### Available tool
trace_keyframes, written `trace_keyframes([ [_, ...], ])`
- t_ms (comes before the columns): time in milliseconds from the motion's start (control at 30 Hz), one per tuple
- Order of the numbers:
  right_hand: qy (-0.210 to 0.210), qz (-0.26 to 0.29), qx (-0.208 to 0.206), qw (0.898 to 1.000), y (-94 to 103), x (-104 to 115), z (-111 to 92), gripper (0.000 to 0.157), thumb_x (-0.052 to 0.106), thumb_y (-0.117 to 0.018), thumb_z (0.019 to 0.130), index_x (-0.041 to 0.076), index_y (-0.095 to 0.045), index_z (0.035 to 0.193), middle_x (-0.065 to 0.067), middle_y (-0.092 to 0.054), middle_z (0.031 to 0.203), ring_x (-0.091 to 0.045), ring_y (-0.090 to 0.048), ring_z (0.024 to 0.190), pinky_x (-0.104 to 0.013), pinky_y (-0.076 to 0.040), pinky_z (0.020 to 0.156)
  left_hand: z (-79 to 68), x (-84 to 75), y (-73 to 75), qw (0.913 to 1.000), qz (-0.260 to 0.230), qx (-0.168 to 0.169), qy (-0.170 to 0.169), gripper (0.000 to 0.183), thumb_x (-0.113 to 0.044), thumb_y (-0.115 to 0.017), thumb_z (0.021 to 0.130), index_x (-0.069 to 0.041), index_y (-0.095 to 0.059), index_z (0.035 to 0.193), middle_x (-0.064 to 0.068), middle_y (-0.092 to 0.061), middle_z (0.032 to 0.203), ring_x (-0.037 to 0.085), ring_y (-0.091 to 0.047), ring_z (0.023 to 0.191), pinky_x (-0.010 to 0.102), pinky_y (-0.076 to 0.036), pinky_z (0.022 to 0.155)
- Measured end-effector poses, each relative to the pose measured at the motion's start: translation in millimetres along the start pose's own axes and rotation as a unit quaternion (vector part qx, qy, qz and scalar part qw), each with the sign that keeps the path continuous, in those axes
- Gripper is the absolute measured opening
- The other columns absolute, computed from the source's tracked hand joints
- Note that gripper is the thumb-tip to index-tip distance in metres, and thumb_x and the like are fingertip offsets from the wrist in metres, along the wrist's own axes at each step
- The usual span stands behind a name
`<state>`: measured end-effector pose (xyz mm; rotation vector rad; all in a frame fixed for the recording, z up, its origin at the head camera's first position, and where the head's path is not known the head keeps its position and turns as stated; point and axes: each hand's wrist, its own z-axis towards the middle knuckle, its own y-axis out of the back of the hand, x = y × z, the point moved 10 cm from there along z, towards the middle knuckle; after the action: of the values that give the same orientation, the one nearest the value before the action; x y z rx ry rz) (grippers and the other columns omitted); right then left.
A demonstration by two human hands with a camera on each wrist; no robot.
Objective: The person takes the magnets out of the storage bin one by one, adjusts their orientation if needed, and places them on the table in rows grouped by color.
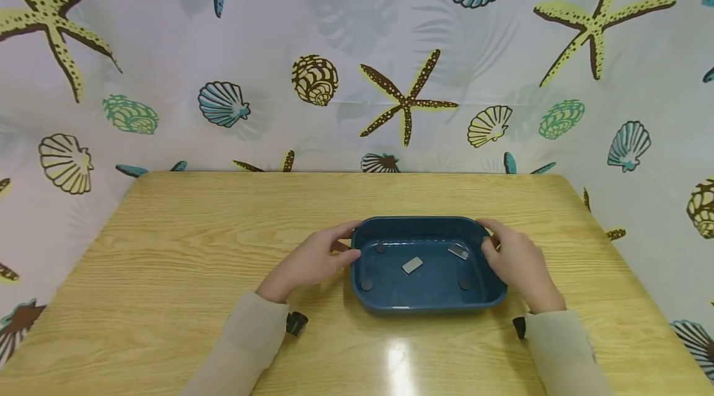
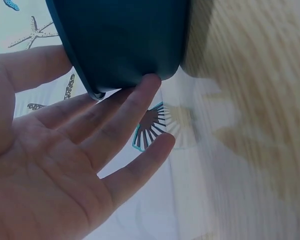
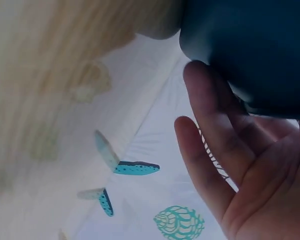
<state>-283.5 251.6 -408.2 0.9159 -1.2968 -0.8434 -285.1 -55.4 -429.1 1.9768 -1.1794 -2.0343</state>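
A dark blue rectangular basin [image 1: 426, 307] with rounded corners sits near the table's middle in the head view. My left hand [image 1: 319, 259] holds its left end, thumb at the rim and fingers against the outer wall. In the left wrist view, that hand's little finger stands apart from the basin. At the opposite end, my right hand [image 1: 515, 263] grips the rim, its thumb over the inner side and fingers outside. On the basin's floor lie a small pale grey rectangular block [image 1: 412, 265] and a shiny silvery rectangular piece [image 1: 458, 251].
Dark round spots [image 1: 366, 285] mark the basin's floor near its corners. The wooden table [image 1: 195, 241] extends on both sides of the basin. A white sheet [image 1: 268, 30] printed with shells and starfish hangs behind it. Small black pieces [image 1: 296, 323] show at both wrists.
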Motion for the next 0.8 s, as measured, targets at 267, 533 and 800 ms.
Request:
trace_keyframes([
  [267,-0.015,-0.039,-0.028,0.999,-1.5,3,-1,0.043,0.015,-0.049,0.102,0.011,-0.055,0.145,-0.002,-0.047,0.061,-0.017,-0.041,0.049,-0.028,-0.029,0.048,-1.6,-1.0,-2.6,0.9997,-0.017,0.014,-0.002,0.061,-0.018,-0.056,0.107,-0.012,-0.031,0.163,0.016,-0.036,0.166,0.035,-0.063,0.131,0.045,-0.056,0.104],
  [533,-0.023,-0.040,-0.026,0.999,-4.4,6,-1,0.044,0.014,-0.049,0.102,0.011,-0.055,0.145,-0.002,-0.046,0.060,-0.017,-0.041,0.048,-0.028,-0.029,0.048,-3.6,0.3,-0.8,0.9997,0.016,-0.008,0.017,0.062,-0.019,-0.060,0.105,-0.014,-0.034,0.162,0.014,-0.038,0.166,0.035,-0.061,0.134,0.045,-0.056,0.104],
  [800,-0.014,-0.040,-0.040,0.998,1.3,6,-2,0.042,0.014,-0.051,0.102,0.011,-0.057,0.144,-0.001,-0.046,0.057,-0.016,-0.037,0.045,-0.028,-0.027,0.046,0.5,-39.7,5.9,0.9815,0.170,-0.064,-0.061,0.065,-0.010,-0.073,0.095,-0.009,-0.046,0.154,0.013,-0.048,0.159,0.033,-0.050,0.145,0.049,-0.045,0.116],
])
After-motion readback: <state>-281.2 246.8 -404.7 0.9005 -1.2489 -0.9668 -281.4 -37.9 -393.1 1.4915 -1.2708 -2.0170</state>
